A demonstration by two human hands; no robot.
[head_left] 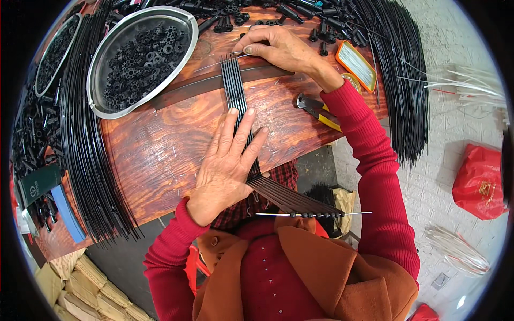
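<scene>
The person sits at a reddish-brown wooden tabletop [160,144] with a row of thin black rods [235,91] laid side by side across it, running from the far side of the table back toward their lap. The left hand [227,160] lies flat and open on the middle of this row, palm down, fingers spread and pressing the rods against the wood; it grips nothing. The right hand [278,49] is at the far end of the rods, thumb and fingers pinched together on a fine silvery wire [241,55] right at the rod tips. Whether the wire already passes through those tips I cannot make out.

The near ends of the rods hang off the table edge over the lap, fanned slightly, and are strung on a second thin pale wire [316,214] that sticks out on both sides, with small black beads between them.

Under the rods, a dark flat strip [198,88] crosses the tabletop. To the left of it sits an oval metal tray [184,51] filled with small black ring-shaped parts [142,59]. A thick bundle of long black rods [85,160] curves along the left edge of the table, and another bundle [401,80] lies at the right. Beside the right forearm lie pliers with yellow handles [318,111], and beyond them a small orange-rimmed box [356,64] holding pale wires. A red plastic bag [479,182] rests on the floor at the right.
</scene>
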